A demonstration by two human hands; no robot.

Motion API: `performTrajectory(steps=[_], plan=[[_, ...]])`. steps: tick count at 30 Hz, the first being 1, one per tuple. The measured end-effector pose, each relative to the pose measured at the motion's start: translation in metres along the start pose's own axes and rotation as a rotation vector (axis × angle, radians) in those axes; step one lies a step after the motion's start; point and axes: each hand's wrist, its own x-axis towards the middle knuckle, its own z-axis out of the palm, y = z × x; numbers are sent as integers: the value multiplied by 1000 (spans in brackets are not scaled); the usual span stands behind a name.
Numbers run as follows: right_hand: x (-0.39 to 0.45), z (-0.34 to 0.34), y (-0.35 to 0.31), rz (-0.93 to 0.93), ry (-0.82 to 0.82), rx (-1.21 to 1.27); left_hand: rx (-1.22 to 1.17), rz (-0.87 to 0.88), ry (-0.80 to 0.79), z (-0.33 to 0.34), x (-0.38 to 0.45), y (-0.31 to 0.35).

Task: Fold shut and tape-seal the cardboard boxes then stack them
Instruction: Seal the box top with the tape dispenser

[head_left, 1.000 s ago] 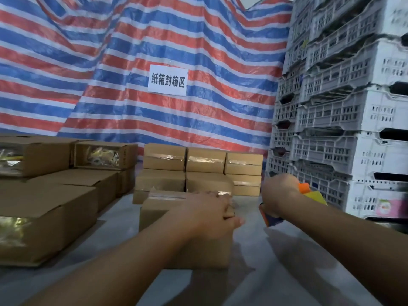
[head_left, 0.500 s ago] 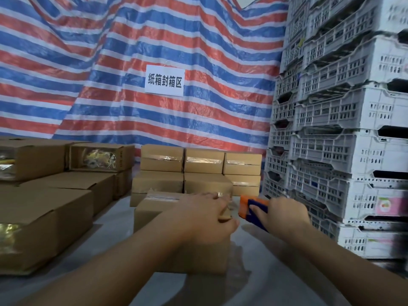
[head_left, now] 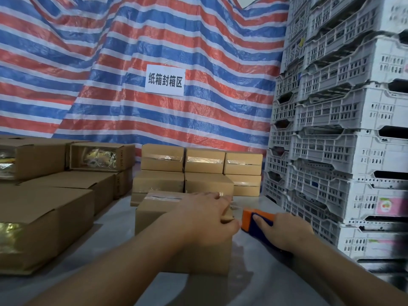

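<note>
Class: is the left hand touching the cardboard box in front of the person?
Touching. The head view shows the left hand pressed flat on the cardboard box.

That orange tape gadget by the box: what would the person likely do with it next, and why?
Probably pull the orange tape dispenser down the box's right end. The right hand holds it just beside that end, and the left hand presses the top there, where tape already runs.
</note>
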Motion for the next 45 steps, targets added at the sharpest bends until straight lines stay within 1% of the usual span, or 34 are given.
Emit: performTrajectory(steps=[2, 3, 4, 5, 6, 7, 8, 9, 10, 11, 12, 14, 16, 20, 22, 24, 27, 28, 29, 31, 32, 33, 34, 35, 37, 38, 39, 42, 45], plan=[[-1, -13, -3, -26, 4, -55, -5, 2, 4, -1, -1, 1], [-2, -21, -5, -30, 56, -47, -9, 3, 9, 0, -1, 1], [-4, -31, -9, -24, 133, 38, -12, 3, 12, 0, -2, 1], [-8, -41, -15, -18, 193, 218, -13, 4, 14, 0, -2, 1], [-10, -49, -21, -7, 194, 463, -12, 4, 17, 1, -2, 1], [-13, -56, -27, 30, 102, 715, -10, 5, 19, 1, -2, 1], [-17, -63, -35, 89, -45, 912, -9, 7, 20, 1, -1, 1], [-22, -68, -42, 133, -190, 1029, -9, 6, 22, 1, -1, 0], [-28, -72, -47, 143, -313, 1085, -10, 6, 24, 1, 0, 0], [-33, -73, -51, 130, -390, 1110, -7, 7, 27, 1, 0, 0], [-35, -72, -53, 110, -416, 1127, -3, 9, 28, 1, 0, 0], [-39, -67, -56, 84, -392, 1184, -3, 16, 24, 1, -1, 0], [-42, -59, -60, 104, -401, 1272, -23, 21, 10, -1, -2, -1], [-53, -41, -68, 204, -543, 1492, -124, -2, -47, -8, -3, -2], [-58, -35, -73, 249, -582, 1602, -170, -13, -65, -11, -4, -1], [-65, -29, -79, 307, -576, 1632, -185, -14, -78, -13, -5, 0], [-75, -21, -87, 350, -542, 1511, -165, -11, -77, -14, -5, 2], [-76, -22, -87, 331, -491, 1458, -174, -16, -74, -14, -5, 3], [-74, -26, -86, 300, -401, 1398, -199, -26, -70, -13, -5, 3], [-67, -44, -83, 225, -116, 1294, -290, -60, -67, -14, -5, 1], [-62, -59, -82, 177, 1, 1301, -343, -78, -71, -14, -5, 1], [-58, -73, -83, 134, 38, 1345, -392, -94, -75, -15, -5, 1], [-54, -84, -85, 101, 6, 1402, -433, -106, -74, -16, -5, 0], [-54, -89, -89, 77, -73, 1457, -475, -119, -74, -16, -4, 0], [-63, -92, -98, 14, -278, 1465, -570, -161, -66, -16, -3, -1], [-68, -90, -105, -16, -355, 1456, -619, -189, -52, -16, -3, -2], [-71, -86, -111, -37, -389, 1469, -669, -211, -35, -14, -3, -3], [-71, -76, -119, 0, -346, 1533, -798, -234, 62, -14, -2, -6], [-67, -70, -116, 28, -318, 1506, -939, -312, 173, -25, 3, -12]])
